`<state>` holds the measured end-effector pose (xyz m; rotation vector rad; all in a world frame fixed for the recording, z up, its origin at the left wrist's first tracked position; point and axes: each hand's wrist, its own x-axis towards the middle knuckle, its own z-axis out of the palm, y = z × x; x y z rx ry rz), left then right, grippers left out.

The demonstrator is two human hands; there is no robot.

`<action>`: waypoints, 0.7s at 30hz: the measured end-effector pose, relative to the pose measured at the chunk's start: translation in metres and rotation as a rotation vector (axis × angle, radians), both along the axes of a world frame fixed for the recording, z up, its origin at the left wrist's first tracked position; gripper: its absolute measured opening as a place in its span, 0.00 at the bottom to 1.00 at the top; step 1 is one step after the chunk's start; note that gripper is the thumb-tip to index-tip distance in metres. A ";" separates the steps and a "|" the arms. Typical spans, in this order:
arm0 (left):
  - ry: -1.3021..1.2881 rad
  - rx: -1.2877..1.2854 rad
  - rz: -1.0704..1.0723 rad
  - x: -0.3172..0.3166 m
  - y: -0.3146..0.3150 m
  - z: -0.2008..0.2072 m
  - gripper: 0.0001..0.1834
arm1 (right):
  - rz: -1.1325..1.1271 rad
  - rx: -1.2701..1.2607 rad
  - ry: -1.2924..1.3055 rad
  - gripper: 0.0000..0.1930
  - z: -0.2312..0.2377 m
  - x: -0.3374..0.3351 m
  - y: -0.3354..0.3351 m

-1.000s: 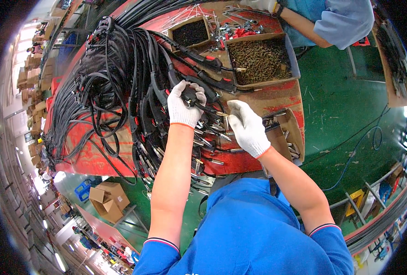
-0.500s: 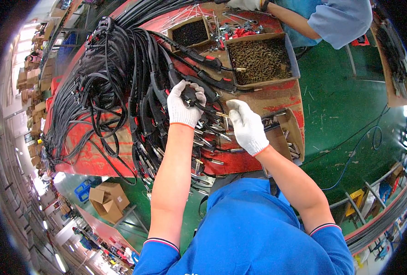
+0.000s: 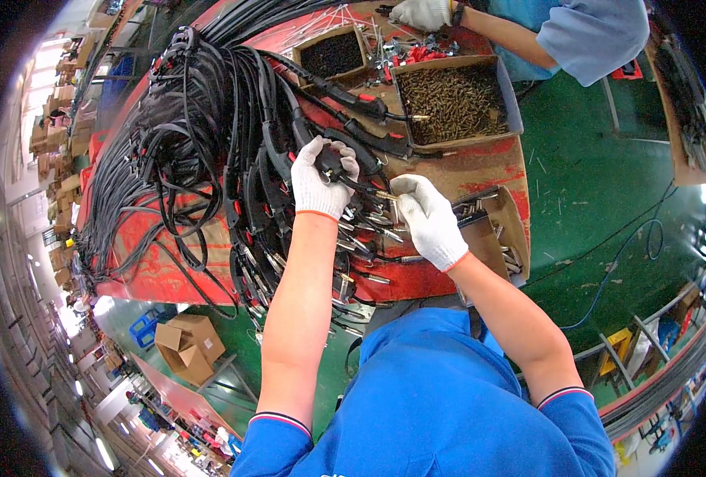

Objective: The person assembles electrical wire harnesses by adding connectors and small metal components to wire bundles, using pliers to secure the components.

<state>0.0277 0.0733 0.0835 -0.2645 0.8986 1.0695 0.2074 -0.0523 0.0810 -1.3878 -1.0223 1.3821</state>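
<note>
White knitted gloves cover both of my hands. My left hand [image 3: 319,184] is wrapped round the black handle of a welding torch [image 3: 361,188], whose thin neck points right. At the neck's end, my right hand [image 3: 431,222] pinches a small brass-coloured tip [image 3: 386,195] between thumb and fingers. Whether the tip is fully seated on the neck cannot be made out. Many similar black torches [image 3: 249,191] with red triggers and metal ends lie heaped under and left of my hands.
On the red, worn table [image 3: 484,171] stand a box of small brass parts [image 3: 452,99], a smaller box of dark parts [image 3: 330,56] and a carton of metal sleeves [image 3: 512,230]. Grey cables [image 3: 118,211] spread left. At the far side is a co-worker's gloved hand [image 3: 424,13].
My right hand has shifted very slightly at the tip, while my left hand keeps its grip on the torch. The co-worker's gloved hand has come further into view at the far side.
</note>
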 end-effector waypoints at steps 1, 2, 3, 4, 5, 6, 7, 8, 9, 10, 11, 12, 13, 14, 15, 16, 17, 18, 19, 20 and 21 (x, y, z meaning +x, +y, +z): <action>0.001 0.000 0.000 -0.001 0.000 -0.001 0.06 | -0.049 -0.121 0.255 0.14 -0.002 -0.002 0.000; -0.007 0.007 -0.013 -0.003 -0.001 -0.003 0.06 | -0.049 -0.120 0.255 0.14 -0.004 -0.002 0.000; -0.015 0.013 -0.027 -0.004 -0.001 -0.004 0.06 | -0.091 -0.281 0.433 0.15 0.003 -0.001 0.002; -0.015 0.012 -0.027 -0.004 -0.001 -0.005 0.06 | -0.133 -0.442 0.609 0.15 0.006 0.000 0.004; -0.003 0.005 -0.029 -0.005 -0.001 -0.006 0.07 | -0.133 -0.443 0.609 0.15 0.000 0.001 0.005; 0.008 -0.002 -0.033 -0.004 0.000 -0.005 0.07 | -0.151 -0.541 0.831 0.15 -0.004 0.003 0.007; 0.006 -0.003 -0.034 -0.003 -0.001 -0.004 0.07 | -0.168 -0.638 1.054 0.16 -0.007 0.005 0.008; 0.032 -0.006 -0.032 -0.003 -0.001 -0.003 0.07 | -0.169 -0.638 1.052 0.16 -0.008 0.008 0.006; 0.060 -0.010 -0.026 -0.003 -0.002 -0.001 0.07 | -0.118 -0.608 0.833 0.15 0.005 0.011 0.008; 0.060 -0.012 -0.024 -0.003 -0.002 0.001 0.07 | -0.068 -0.574 0.614 0.15 0.012 0.013 0.009; 0.047 -0.010 -0.017 -0.003 -0.002 0.002 0.07 | -0.010 -0.377 0.299 0.12 0.010 0.014 0.006; 0.035 -0.008 -0.010 -0.003 -0.002 0.003 0.08 | -0.007 -0.378 0.299 0.12 0.011 0.016 0.002; 0.035 -0.009 -0.007 -0.003 -0.002 0.004 0.08 | 0.056 -0.038 -0.174 0.11 0.012 0.018 -0.001; 0.037 -0.012 -0.008 -0.002 -0.001 0.005 0.08 | 0.117 0.310 -0.641 0.10 0.013 0.021 -0.004; 0.036 -0.014 -0.012 -0.002 0.000 0.004 0.08 | 0.135 0.404 -0.742 0.09 0.012 0.024 -0.003; 0.036 -0.015 -0.010 -0.003 0.000 0.004 0.08 | 0.137 0.404 -0.742 0.09 0.011 0.024 -0.002; 0.037 -0.017 -0.011 -0.003 -0.001 0.003 0.08 | 0.158 0.454 -0.822 0.07 0.012 0.026 -0.002; 0.038 -0.021 -0.014 -0.003 -0.001 0.003 0.08 | 0.179 0.502 -0.903 0.07 0.014 0.027 0.000; 0.038 -0.023 -0.015 -0.003 -0.001 0.003 0.08 | 0.179 0.501 -0.903 0.07 0.015 0.027 0.001; 0.035 -0.020 -0.009 -0.002 -0.001 0.004 0.08 | 0.204 0.518 -0.934 0.06 0.016 0.028 0.004; 0.033 -0.017 -0.002 -0.002 -0.001 0.004 0.08 | 0.229 0.536 -0.965 0.06 0.016 0.028 0.006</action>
